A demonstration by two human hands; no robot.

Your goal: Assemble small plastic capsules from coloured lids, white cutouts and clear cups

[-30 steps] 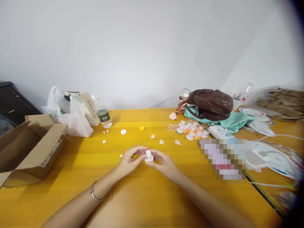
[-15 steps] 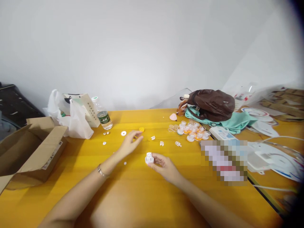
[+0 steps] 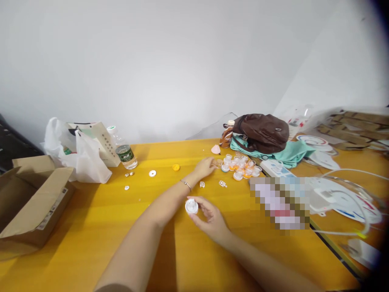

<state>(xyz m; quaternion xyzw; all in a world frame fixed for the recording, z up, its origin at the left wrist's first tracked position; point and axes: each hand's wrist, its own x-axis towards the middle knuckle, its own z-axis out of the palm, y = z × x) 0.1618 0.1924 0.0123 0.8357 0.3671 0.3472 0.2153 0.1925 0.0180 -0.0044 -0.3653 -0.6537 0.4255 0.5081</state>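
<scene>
My right hand [image 3: 212,219] holds a small round white plastic piece [image 3: 191,207] between thumb and fingers, above the table. The piece tilts toward me, and small raised parts show inside its rim. My left hand [image 3: 204,168] stretches across to the back right, its fingertips at some clear round plastic covers [image 3: 216,163]. Whether it touches them I cannot make out. Just in front of that hand lies a small white cut-out part [image 3: 202,184], with another cut-out part [image 3: 223,183] to its right.
Clear and orange round cases [image 3: 243,166] cluster at the right. A yellow ring [image 3: 176,167], a white disc [image 3: 152,173] and small metal pieces [image 3: 129,174] lie left. A water bottle [image 3: 126,154], open carton [image 3: 57,202], brown bag [image 3: 264,132] and power strip [image 3: 275,167] stand around.
My left hand has moved right, from near the yellow ring to the clear covers. The white piece in my right hand now tips more toward me. The view has turned slightly right.
</scene>
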